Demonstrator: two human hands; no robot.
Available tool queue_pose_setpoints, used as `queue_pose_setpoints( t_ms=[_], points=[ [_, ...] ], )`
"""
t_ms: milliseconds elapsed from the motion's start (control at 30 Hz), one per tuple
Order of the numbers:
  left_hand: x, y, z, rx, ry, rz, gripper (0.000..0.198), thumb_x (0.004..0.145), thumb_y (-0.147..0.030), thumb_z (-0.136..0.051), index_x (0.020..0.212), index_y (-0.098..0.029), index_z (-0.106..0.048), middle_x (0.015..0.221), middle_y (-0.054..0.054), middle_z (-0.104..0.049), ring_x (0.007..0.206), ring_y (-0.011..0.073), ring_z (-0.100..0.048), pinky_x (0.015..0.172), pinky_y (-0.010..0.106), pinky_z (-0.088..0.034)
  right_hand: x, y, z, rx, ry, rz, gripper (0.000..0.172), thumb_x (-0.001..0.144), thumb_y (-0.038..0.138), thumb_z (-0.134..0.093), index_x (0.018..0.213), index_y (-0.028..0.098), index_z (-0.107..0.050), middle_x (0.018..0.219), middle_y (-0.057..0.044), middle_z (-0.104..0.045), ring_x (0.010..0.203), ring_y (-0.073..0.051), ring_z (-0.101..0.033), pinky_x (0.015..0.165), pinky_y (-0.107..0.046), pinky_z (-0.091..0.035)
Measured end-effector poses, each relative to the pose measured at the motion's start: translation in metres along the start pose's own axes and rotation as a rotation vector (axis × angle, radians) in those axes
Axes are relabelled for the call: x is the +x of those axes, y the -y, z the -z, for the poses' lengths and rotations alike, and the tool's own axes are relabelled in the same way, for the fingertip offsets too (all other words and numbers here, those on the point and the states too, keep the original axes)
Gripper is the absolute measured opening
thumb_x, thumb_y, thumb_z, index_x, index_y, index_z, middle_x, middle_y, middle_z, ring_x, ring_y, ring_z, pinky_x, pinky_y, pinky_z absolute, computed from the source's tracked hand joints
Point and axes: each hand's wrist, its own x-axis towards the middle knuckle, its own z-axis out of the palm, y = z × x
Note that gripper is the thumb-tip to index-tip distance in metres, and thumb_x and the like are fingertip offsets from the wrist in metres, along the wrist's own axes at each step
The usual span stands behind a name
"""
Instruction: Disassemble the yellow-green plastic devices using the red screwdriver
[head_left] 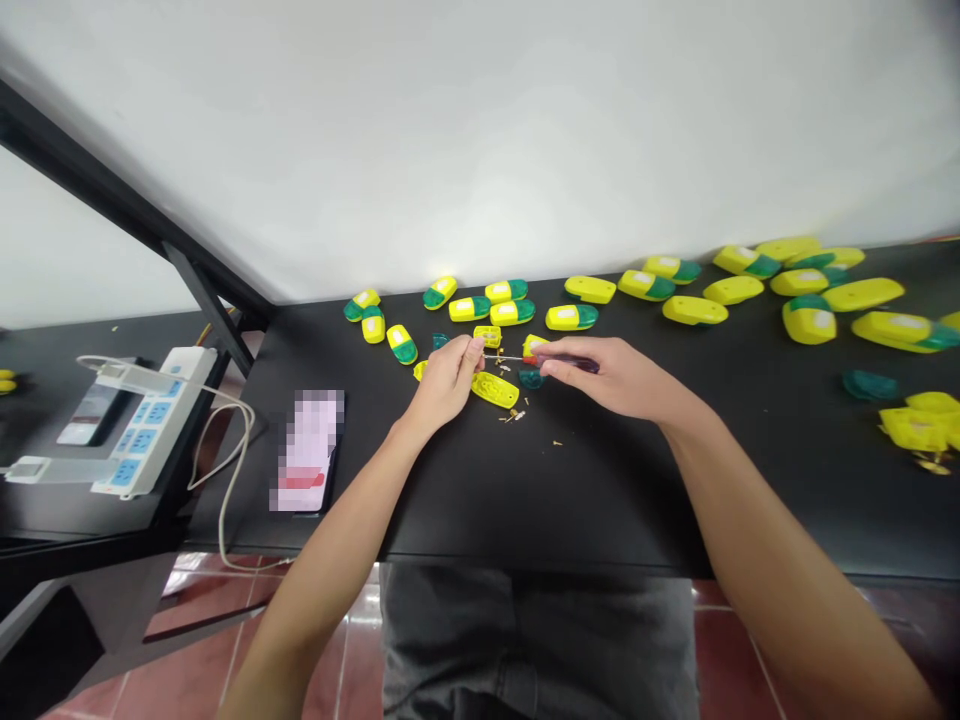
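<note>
My right hand (pixel 607 375) is closed around a small screwdriver (pixel 564 361) with a dark red handle, whose thin shaft points left. My left hand (pixel 448 378) pinches the tip of that shaft between thumb and forefinger; whether a screw sits there is too small to tell. Below the hands lies an open yellow shell half (pixel 495 389) on the black table (pixel 525 480). Another small yellow part (pixel 487 336) and a green cap (pixel 531 379) lie close by. Tiny brass screws (pixel 514 415) are scattered just in front.
Several assembled yellow-and-green cases (pixel 480 307) lie along the back edge, with more at the right (pixel 810 290). Loose yellow parts (pixel 919 428) and a green cap (pixel 870 385) sit at far right. A phone (pixel 307 450) lies at left; a power strip (pixel 146 425) rests on the side table.
</note>
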Motion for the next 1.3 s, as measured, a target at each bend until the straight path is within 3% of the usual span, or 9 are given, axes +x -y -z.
queue_pose_setpoints(
  t_ms=[100, 233, 400, 1133, 1300],
  points=[
    [-0.0002, 0.0012, -0.0012, -0.018, -0.009, 0.009, 0.059, 0.105, -0.067, -0.030, 0.073, -0.021, -0.049, 0.069, 0.000, -0.057, 0.068, 0.0141, -0.057, 0.068, 0.029, -0.045, -0.0004, 0.0011, -0.0014, -0.031, 0.052, -0.006, 0.043, 0.100, 0.056, -0.047, 0.092, 0.022, -0.073, 0.093, -0.007, -0.078, 0.078, -0.023, -0.069, 0.076, -0.037, -0.054],
    [-0.0002, 0.0019, -0.0019, -0.032, -0.019, 0.030, 0.060, 0.105, -0.068, -0.029, 0.074, -0.021, -0.049, 0.070, 0.001, -0.056, 0.068, 0.0143, -0.056, 0.069, 0.030, -0.045, 0.0002, -0.0036, -0.0070, 0.112, 0.054, 0.000, 0.035, 0.097, 0.052, -0.055, 0.109, 0.022, -0.067, 0.110, -0.010, -0.076, 0.091, -0.024, -0.071, 0.083, -0.039, -0.056],
    [0.0000, 0.0004, -0.0013, -0.075, -0.047, 0.076, 0.061, 0.104, -0.070, -0.028, 0.076, -0.021, -0.051, 0.071, 0.001, -0.056, 0.069, 0.0144, -0.056, 0.071, 0.029, -0.046, 0.0003, -0.0067, -0.0084, 0.146, 0.055, -0.013, 0.032, 0.096, 0.053, -0.057, 0.106, 0.024, -0.066, 0.118, -0.011, -0.075, 0.108, -0.028, -0.070, 0.095, -0.044, -0.055],
    [-0.0011, -0.0021, -0.0013, -0.074, -0.048, 0.088, 0.058, 0.104, -0.069, -0.029, 0.080, -0.021, -0.051, 0.075, 0.001, -0.059, 0.072, 0.0142, -0.059, 0.071, 0.029, -0.048, 0.0001, -0.0044, -0.0073, 0.118, 0.080, 0.014, 0.037, 0.098, 0.057, -0.053, 0.108, 0.023, -0.065, 0.111, -0.010, -0.074, 0.095, -0.025, -0.069, 0.086, -0.042, -0.055],
    [-0.0017, -0.0032, -0.0014, -0.090, -0.034, 0.083, 0.057, 0.104, -0.069, -0.030, 0.082, -0.021, -0.051, 0.077, 0.001, -0.060, 0.072, 0.0138, -0.059, 0.071, 0.028, -0.048, 0.0007, -0.0049, -0.0077, 0.124, 0.088, 0.020, 0.034, 0.099, 0.054, -0.053, 0.109, 0.023, -0.064, 0.114, -0.010, -0.073, 0.099, -0.025, -0.068, 0.089, -0.042, -0.054]
  ],
)
